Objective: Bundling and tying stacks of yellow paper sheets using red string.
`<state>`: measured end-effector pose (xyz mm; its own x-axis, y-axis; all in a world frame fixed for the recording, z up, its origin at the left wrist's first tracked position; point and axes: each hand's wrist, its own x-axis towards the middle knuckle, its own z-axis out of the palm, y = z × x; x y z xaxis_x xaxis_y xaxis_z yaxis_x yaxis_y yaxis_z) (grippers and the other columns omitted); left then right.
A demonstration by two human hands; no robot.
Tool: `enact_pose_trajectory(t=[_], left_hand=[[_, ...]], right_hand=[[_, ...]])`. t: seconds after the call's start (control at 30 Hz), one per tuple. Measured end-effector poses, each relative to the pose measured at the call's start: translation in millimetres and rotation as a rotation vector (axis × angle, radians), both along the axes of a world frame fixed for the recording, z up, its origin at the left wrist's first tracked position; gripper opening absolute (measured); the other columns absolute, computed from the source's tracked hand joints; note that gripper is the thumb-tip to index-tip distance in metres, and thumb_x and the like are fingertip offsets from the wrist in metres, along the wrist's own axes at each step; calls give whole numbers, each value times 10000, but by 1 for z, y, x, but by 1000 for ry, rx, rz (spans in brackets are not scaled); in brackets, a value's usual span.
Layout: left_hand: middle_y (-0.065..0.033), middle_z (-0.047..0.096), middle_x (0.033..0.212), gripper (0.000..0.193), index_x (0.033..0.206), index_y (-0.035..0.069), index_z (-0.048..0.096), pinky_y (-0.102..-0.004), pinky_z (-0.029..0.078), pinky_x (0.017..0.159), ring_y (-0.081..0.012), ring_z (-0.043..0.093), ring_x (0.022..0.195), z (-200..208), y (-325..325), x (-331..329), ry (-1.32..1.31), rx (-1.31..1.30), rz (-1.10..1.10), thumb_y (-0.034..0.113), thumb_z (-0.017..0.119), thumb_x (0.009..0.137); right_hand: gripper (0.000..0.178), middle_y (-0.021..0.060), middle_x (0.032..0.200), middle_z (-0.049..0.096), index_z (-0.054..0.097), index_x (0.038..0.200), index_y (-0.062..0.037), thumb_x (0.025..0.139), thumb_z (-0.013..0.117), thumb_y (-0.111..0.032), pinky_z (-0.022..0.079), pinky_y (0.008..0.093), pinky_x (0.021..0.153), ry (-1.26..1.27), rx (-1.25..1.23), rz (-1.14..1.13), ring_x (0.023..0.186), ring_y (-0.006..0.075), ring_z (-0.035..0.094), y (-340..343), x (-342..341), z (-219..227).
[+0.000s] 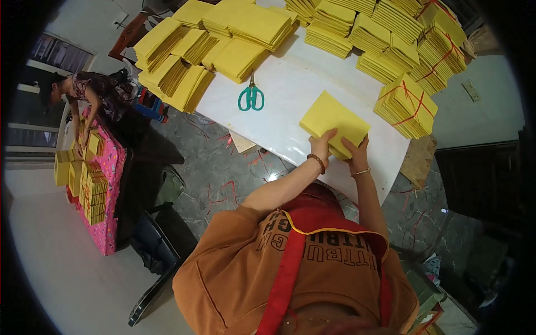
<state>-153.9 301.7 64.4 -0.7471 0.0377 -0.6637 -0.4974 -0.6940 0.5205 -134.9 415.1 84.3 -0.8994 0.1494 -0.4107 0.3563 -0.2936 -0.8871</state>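
At the near part of the white tabletop, both my hands grip a stack of yellow folded paper (334,116) by its near edge. My left hand (321,145), with a beaded bracelet at the wrist, is closed on the stack's near left side. On the near right corner my right hand (357,155) is closed too, a thin bangle on that wrist. The fingers under the stack are hidden. A pair of scissors with teal handles (251,98) lies to the left of the stack. Farther right stands a bundle of yellow paper tied with red string (406,107).
Piles of yellow paper (237,56) line the white table's (279,120) far left; more bundles (385,33) stand at far right. Red string litters the floor. At left, another person (92,97) handles yellow stacks on a pink-covered table (114,167); a black chair (159,245) stands nearer.
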Motion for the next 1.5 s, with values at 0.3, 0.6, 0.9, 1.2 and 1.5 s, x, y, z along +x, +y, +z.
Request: enact_pose_trajectory(t=[0.3, 0.6, 0.9, 1.2, 1.5], left_hand=[[38, 480, 738, 357, 1081, 137, 411, -257, 372, 548, -71, 455, 651, 21, -97, -30, 241, -236, -82, 265, 550, 778], [-210, 247, 1296, 1201, 1331, 86, -115, -326, 445, 621, -296, 468, 950, 36, -169, -273, 216, -327, 384, 573, 691, 587], [-178, 344, 1244, 960, 1319, 59, 99, -457, 482, 702, -325, 507, 959, 55, -151, -292, 79, -221, 585, 372, 689, 629], [-6, 566, 745, 451, 890, 186, 563, -290, 264, 445, -167, 463, 584, 87, -155, -269, 209, -135, 166, 567, 470, 666], [-53, 504, 1104, 474, 1147, 102, 436, -358, 398, 805, -184, 496, 978, 58, -116, -146, 634, 18, -12, 341, 555, 756]], right_hand=[[724, 110, 1077, 468, 274, 1222, -28, 649, 709, -109, 491, 298, 715, 79, 66, -10, 946, 211, 515, 9, -7, -3], [628, 98, 1044, 499, 366, 1162, -7, 641, 703, -107, 475, 297, 733, 61, 176, 42, 908, 200, 529, 13, -9, -2], [607, 107, 1018, 509, 395, 1136, 5, 624, 705, -96, 435, 302, 791, 133, 188, -8, 919, 197, 516, 14, -6, -6], [613, 100, 1023, 502, 390, 1141, 5, 629, 705, -112, 421, 299, 810, 161, 157, -8, 932, 193, 510, 20, 7, 4], [821, 162, 1241, 361, 242, 1284, 19, 638, 711, -171, 335, 359, 935, 16, 915, 91, 1128, 262, 382, 50, 15, 41]])
